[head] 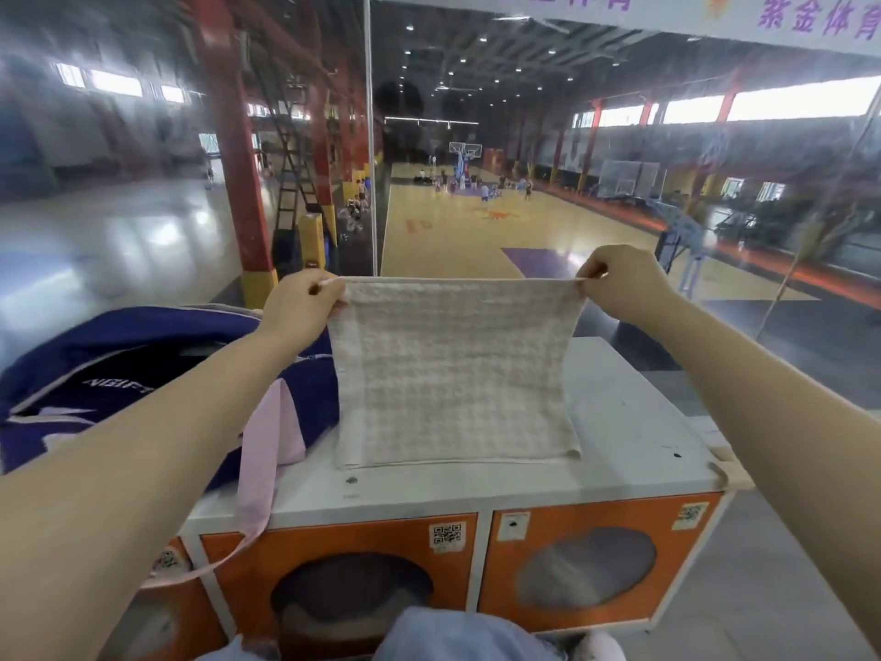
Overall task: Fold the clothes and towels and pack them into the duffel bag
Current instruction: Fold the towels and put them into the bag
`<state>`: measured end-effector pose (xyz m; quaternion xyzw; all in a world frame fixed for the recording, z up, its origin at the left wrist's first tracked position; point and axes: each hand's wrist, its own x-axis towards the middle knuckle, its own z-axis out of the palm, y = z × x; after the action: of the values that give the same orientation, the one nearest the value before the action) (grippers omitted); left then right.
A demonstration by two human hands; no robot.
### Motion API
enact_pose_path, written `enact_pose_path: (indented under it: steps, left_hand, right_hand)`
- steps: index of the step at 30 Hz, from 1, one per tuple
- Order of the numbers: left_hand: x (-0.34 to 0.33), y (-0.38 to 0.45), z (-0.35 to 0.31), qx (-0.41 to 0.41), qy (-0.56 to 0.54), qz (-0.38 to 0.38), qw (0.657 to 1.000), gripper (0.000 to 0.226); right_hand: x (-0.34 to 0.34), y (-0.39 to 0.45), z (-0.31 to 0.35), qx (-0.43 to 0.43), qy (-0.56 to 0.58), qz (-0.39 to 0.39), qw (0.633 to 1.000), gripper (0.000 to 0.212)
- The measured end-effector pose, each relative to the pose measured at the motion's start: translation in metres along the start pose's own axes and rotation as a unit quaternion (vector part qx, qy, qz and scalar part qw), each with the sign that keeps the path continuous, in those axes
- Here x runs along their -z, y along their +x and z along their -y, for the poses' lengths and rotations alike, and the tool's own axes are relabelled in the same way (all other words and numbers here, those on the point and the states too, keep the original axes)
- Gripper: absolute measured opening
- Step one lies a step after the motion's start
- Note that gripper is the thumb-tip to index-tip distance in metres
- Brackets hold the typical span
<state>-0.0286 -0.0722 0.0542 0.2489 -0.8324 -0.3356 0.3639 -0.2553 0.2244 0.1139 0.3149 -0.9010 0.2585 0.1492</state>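
Note:
A beige checked towel (453, 374) hangs stretched in front of me. My left hand (300, 307) pinches its upper left corner and my right hand (619, 283) pinches its upper right corner. The towel's lower edge rests on the white cabinet top (629, 422). A navy duffel bag (119, 374) with pink straps (267, 450) lies on the left part of the cabinet top, its opening facing up; what is inside is hidden.
The cabinet has orange doors (596, 565) with round windows below the top. A glass wall (476, 183) stands right behind it, overlooking a sports hall. My knees (453, 636) are close to the cabinet front.

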Motion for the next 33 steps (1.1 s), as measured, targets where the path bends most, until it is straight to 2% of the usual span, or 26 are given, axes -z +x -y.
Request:
enact_pose_path:
  steps: [3,8,14,18,19,21,23,26,28,30,33]
  left_hand:
    - [-0.011,-0.027,0.013,-0.025,0.018,0.024,0.999,0.023]
    - [-0.032,-0.086,0.044,-0.064,0.098,0.098,0.988,0.027]
    - [-0.047,-0.130,0.092,-0.047,0.223,0.196,0.954,0.035]
    - [-0.055,-0.140,0.108,-0.075,0.251,0.203,0.943,0.038]
    - [-0.056,-0.141,0.109,-0.083,0.259,0.200,0.941,0.037]
    - [-0.056,-0.141,0.105,-0.092,0.266,0.182,0.942,0.031]
    - [-0.057,-0.135,0.092,-0.113,0.300,0.142,0.936,0.037]
    - [-0.074,-0.123,0.066,-0.147,0.346,0.087,0.922,0.027]
    - [-0.094,-0.119,0.045,-0.152,0.291,0.118,0.937,0.023]
    - [-0.120,-0.119,0.027,-0.140,0.239,0.182,0.943,0.037]
    - [-0.159,-0.113,0.009,-0.117,0.254,0.255,0.925,0.052]
  right_hand:
    - [-0.022,-0.025,-0.022,-0.009,0.009,0.022,1.000,0.009]
    - [-0.062,-0.077,-0.062,-0.024,0.027,0.071,0.997,0.018]
    - [-0.115,-0.138,-0.090,-0.035,0.062,0.144,0.987,0.011]
    - [-0.131,-0.153,-0.098,-0.035,0.077,0.137,0.987,0.009]
    - [-0.132,-0.152,-0.098,-0.046,0.079,0.130,0.987,0.017]
    - [-0.132,-0.146,-0.094,-0.080,0.088,0.123,0.985,0.026]
    - [-0.133,-0.136,-0.090,-0.131,0.109,0.119,0.978,0.024]
    - [-0.133,-0.123,-0.080,-0.224,0.129,0.158,0.953,0.053]
    - [-0.136,-0.114,-0.077,-0.253,0.131,0.185,0.940,0.044]
    - [-0.136,-0.111,-0.074,-0.273,0.149,0.200,0.929,0.034]
    - [-0.133,-0.109,-0.074,-0.295,0.207,0.215,0.908,0.025]
